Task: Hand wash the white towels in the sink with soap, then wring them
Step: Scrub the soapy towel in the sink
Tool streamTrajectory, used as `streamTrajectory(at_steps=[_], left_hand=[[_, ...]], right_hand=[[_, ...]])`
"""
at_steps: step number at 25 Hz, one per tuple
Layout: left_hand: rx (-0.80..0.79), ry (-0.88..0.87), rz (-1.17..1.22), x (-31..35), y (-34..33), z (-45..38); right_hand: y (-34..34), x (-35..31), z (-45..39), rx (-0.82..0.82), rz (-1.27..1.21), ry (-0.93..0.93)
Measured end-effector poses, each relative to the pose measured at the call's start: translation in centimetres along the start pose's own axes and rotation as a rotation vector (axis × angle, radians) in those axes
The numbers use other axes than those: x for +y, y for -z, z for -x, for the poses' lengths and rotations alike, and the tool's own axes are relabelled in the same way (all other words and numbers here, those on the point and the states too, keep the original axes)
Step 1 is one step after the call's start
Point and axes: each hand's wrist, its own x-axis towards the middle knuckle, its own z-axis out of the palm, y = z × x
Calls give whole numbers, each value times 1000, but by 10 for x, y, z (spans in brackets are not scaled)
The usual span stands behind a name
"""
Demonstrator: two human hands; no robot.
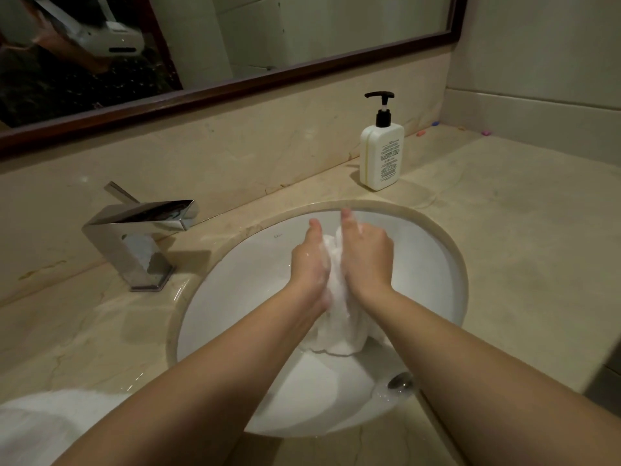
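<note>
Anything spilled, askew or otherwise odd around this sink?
Nothing serious. A few small coloured bits lie in the far counter corner, and a second white towel sits on the near left edge.

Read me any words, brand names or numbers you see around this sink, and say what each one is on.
Soap bottle: a block of small black print on its label, too small to read.
Sink: a tiny dark maker's mark below the far rim, too small to read.
Nothing else carries text.

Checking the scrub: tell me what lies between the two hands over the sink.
In the head view, a bunched white towel is pressed between the left hand and right hand, hanging down into the sink.
</note>
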Motion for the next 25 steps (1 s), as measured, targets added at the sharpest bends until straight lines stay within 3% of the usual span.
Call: streamTrajectory(at_steps=[3, 7, 10, 14, 17, 20, 25], left_hand=[[-13, -38, 19, 6, 2, 7], [2, -62, -129, 1, -8, 10], [6, 10, 68, -1, 2, 3], [-6, 13, 74, 2, -4, 7], [-42, 32, 147, 3, -3, 9], [-42, 42, 90, 6, -7, 13], [-65, 37, 231, 7, -5, 15]], right_hand=[[-7, -1, 10, -86, 15, 51], [6, 1, -7, 71, -8, -78], [-6, -2, 13, -72, -22, 20], [-3, -3, 2, -6, -22, -4], [-3, -2, 5, -117, 1, 35], [0, -4, 0, -21, -9, -6], [-5, -1, 4, -97, 77, 37]])
